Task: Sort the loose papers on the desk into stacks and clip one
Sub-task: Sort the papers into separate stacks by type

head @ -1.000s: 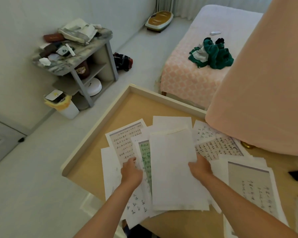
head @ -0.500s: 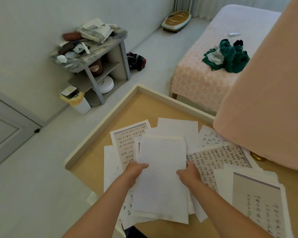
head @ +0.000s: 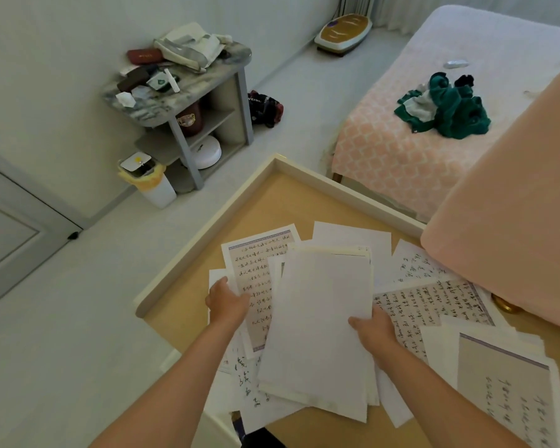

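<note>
Sorting step, I judge: my right hand (head: 374,331) pinches the right edge of the blank-faced stack (head: 320,321) lying over the loose papers (head: 434,305) on the desk (head: 227,221), my left hand (head: 227,302) touches the written sheet (head: 259,279) beside it, its grip not discernible, and next that sheet needs pinching and lifting to a matching pile.

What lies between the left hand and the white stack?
A bordered handwritten sheet, from the left hand to the white stack, in the head view.

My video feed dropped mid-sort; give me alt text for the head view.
The right hand pinches a blank-topped stack of papers by its right edge, above loose handwritten sheets scattered on the desk. The left hand is at the left edge of a lined sheet beside the stack.
</note>
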A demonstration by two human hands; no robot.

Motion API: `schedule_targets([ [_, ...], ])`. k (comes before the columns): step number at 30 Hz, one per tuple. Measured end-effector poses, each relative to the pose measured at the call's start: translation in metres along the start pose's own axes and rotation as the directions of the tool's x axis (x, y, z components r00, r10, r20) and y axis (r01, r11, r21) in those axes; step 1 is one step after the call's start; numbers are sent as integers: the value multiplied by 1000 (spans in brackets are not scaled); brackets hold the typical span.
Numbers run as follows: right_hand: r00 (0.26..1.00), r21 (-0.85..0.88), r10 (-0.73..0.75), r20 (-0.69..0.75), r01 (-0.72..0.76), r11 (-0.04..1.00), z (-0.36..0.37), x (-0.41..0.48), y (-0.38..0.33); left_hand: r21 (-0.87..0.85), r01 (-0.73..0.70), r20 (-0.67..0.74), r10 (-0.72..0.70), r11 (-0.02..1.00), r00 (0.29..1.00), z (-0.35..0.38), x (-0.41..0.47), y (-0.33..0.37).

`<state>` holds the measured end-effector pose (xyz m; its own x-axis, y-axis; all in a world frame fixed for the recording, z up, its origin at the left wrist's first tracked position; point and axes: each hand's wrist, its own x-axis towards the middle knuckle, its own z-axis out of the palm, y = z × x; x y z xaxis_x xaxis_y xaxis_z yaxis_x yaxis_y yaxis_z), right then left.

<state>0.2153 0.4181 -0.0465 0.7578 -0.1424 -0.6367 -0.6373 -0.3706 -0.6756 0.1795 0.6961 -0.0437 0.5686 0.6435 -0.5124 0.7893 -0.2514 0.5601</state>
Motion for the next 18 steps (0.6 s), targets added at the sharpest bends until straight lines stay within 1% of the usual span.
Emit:
schedule_targets([
  [3,999,-9,33,-8,-33,999,17,1,-2,-143,25,36,-20,989,999,0,13,5],
  [6,998,-2,60,-26,-60,998,35,0,-3,-289,62,109,-31,955,994,5,23,7],
  [10,994,-12,76,-79,-77,997,46,-4,-3,-399,153,190,-81,904,978,7,35,11],
  [11,993,-14,77,-92,-78,997,46,-4,-3,-402,177,221,-93,898,971,7,36,13],
  [12,992,-15,74,-102,-76,997,47,-5,-3,-375,183,254,-90,909,963,6,35,13],
  [13,991,-15,73,-111,-75,997,47,-5,-4,-296,157,266,-76,942,961,4,35,13],
  [14,991,-13,67,-118,-69,998,48,-6,-5,-156,84,233,-46,984,971,2,35,13],
  [15,991,-13,54,-125,-56,998,49,-8,-8,2,5,160,-6,1000,987,0,35,12],
  [16,990,-25,24,-140,-28,999,52,-10,-9,118,-43,79,33,992,996,-3,35,9],
  [17,980,-110,-53,-193,32,993,54,-12,-9,155,-35,33,30,987,999,-5,34,8],
  [18,951,-273,-180,-250,109,956,57,-12,-7,121,-7,24,4,993,1000,-7,31,7],
])
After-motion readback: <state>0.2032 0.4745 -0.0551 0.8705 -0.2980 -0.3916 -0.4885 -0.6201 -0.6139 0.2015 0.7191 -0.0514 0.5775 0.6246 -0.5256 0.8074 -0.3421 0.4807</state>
